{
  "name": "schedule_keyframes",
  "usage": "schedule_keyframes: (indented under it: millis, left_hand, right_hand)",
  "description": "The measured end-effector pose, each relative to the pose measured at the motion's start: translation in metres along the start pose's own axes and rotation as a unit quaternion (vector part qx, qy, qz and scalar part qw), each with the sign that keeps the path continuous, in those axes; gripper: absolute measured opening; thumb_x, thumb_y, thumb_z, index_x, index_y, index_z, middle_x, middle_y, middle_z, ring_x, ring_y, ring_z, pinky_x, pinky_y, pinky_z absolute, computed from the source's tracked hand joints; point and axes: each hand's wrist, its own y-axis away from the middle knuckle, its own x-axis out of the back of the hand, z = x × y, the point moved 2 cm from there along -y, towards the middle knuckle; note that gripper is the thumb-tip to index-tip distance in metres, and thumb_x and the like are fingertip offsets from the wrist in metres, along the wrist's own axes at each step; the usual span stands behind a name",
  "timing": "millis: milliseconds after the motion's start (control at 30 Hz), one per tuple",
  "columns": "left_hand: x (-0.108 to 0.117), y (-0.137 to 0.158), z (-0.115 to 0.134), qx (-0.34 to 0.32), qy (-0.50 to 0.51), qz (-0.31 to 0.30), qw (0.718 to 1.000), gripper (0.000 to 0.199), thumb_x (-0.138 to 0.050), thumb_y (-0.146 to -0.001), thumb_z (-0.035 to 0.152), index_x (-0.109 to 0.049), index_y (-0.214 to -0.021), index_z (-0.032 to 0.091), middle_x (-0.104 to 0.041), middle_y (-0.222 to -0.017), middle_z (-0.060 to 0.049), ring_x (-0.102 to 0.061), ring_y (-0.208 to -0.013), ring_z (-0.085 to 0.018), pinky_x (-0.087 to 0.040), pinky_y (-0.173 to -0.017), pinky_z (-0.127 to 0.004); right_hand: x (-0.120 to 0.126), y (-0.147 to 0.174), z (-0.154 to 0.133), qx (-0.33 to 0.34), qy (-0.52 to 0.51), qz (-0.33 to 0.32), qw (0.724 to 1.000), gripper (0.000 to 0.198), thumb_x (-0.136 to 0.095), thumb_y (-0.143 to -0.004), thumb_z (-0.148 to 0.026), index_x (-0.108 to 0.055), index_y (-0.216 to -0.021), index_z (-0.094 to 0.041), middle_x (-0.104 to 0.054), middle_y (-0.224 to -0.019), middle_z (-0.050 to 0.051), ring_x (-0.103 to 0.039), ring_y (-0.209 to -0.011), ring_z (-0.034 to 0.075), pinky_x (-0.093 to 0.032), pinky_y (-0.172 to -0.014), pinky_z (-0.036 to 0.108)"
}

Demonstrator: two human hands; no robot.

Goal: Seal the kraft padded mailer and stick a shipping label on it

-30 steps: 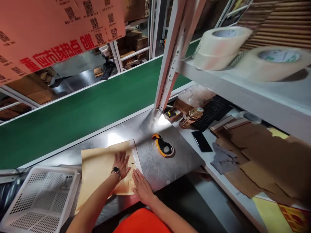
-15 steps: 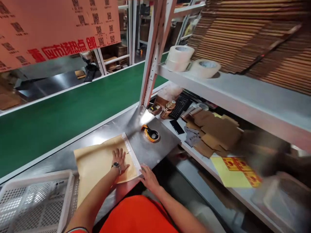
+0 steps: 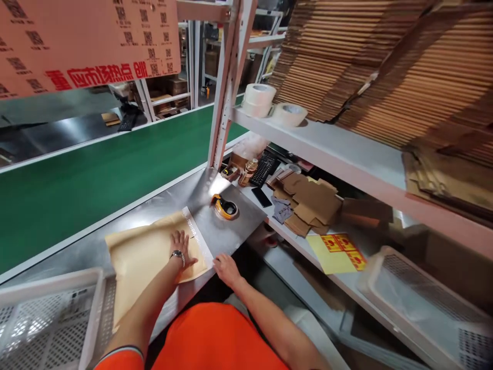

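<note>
Left hand [image 3: 181, 249]: my palm lies flat, fingers spread, on the padded envelope [image 3: 148, 254].
Right hand [image 3: 226, 268]: released, at envelope's near corner.
Surroundings: tape dispenser [image 3: 224, 207] beyond; white crate [image 3: 50, 318] left.

One head-worn camera looks forward and down from above the steel counter [image 3: 231, 231], close over it, facing the green conveyor belt [image 3: 96, 180] beyond.

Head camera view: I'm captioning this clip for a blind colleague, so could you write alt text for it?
A person's left hand presses flat on a tan padded envelope lying on a steel worktable, while the right hand rests at the table's near edge by the envelope's strip. An orange tape dispenser sits beyond, beside a green conveyor belt.
</note>
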Motion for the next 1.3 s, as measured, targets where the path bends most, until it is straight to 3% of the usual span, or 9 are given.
schedule_keyframes:
  millis: [200,367,500,667,867,1033,1300]
  left_hand:
    - [0.006,-0.003,0.000,0.007,-0.050,-0.041,0.998,0.136,-0.078,-0.083,0.086,-0.033,-0.187,0.012,-0.015,-0.196,-0.026,-0.006,-0.182,-0.056,0.000,-0.145,-0.075]
    - [0.008,-0.003,0.000,0.023,-0.048,-0.054,0.997,0.146,-0.085,-0.072,0.088,-0.032,-0.188,0.015,-0.020,-0.195,-0.025,0.000,-0.181,-0.060,-0.001,-0.144,-0.078]
    - [0.016,0.001,0.003,0.024,-0.061,-0.062,0.996,0.146,-0.080,-0.077,0.089,-0.029,-0.188,0.011,-0.015,-0.196,-0.027,-0.002,-0.181,-0.059,-0.001,-0.144,-0.077]
    - [0.027,0.003,0.008,0.025,-0.071,-0.083,0.994,0.148,-0.080,-0.078,0.091,-0.026,-0.188,0.007,-0.006,-0.196,-0.027,-0.006,-0.181,-0.058,-0.001,-0.145,-0.077]
    - [0.031,0.001,0.013,0.018,-0.077,-0.064,0.995,0.144,-0.086,-0.079,0.081,-0.030,-0.185,0.003,-0.017,-0.194,-0.032,-0.013,-0.180,-0.058,-0.006,-0.145,-0.074]
    - [0.032,-0.008,0.017,0.009,-0.075,-0.063,0.995,0.149,-0.095,-0.069,0.081,-0.042,-0.178,-0.005,-0.024,-0.188,-0.041,-0.019,-0.177,-0.060,-0.010,-0.145,-0.073]
    - [0.035,-0.012,0.019,0.008,-0.058,-0.082,0.995,0.156,-0.095,-0.065,0.082,-0.036,-0.181,-0.005,-0.020,-0.189,-0.042,-0.021,-0.176,-0.061,-0.016,-0.143,-0.077]
  right_hand:
    - [0.002,-0.007,-0.009,0.058,0.017,-0.037,0.997,0.026,-0.060,-0.109,-0.017,-0.085,-0.103,-0.016,-0.083,-0.121,0.014,-0.070,-0.113,0.027,-0.056,-0.099,0.040]
    - [0.006,-0.017,-0.003,0.056,0.016,-0.035,0.998,0.023,-0.060,-0.104,-0.010,-0.083,-0.104,-0.013,-0.081,-0.116,0.015,-0.070,-0.107,0.026,-0.056,-0.093,0.038]
    - [0.009,-0.016,0.010,0.051,-0.003,-0.034,0.998,0.019,-0.063,-0.106,-0.014,-0.082,-0.105,-0.013,-0.081,-0.115,0.015,-0.071,-0.107,0.025,-0.057,-0.093,0.035]
    - [0.004,-0.002,0.013,0.067,-0.035,-0.028,0.997,0.023,-0.064,-0.113,-0.027,-0.084,-0.120,-0.018,-0.081,-0.122,0.011,-0.070,-0.115,0.024,-0.055,-0.103,0.035]
    - [-0.005,0.001,0.004,0.045,-0.020,-0.017,0.999,0.026,-0.062,-0.112,-0.027,-0.087,-0.110,-0.018,-0.081,-0.117,0.013,-0.068,-0.109,0.027,-0.053,-0.096,0.040]
    - [-0.009,-0.001,-0.002,0.047,0.011,-0.016,0.999,0.029,-0.061,-0.111,-0.024,-0.087,-0.101,-0.018,-0.082,-0.111,0.012,-0.068,-0.104,0.025,-0.052,-0.094,0.038]
    - [-0.007,-0.008,-0.006,0.041,0.064,0.001,0.997,0.029,-0.060,-0.107,-0.012,-0.086,-0.095,-0.017,-0.083,-0.103,0.013,-0.070,-0.097,0.024,-0.056,-0.089,0.037]
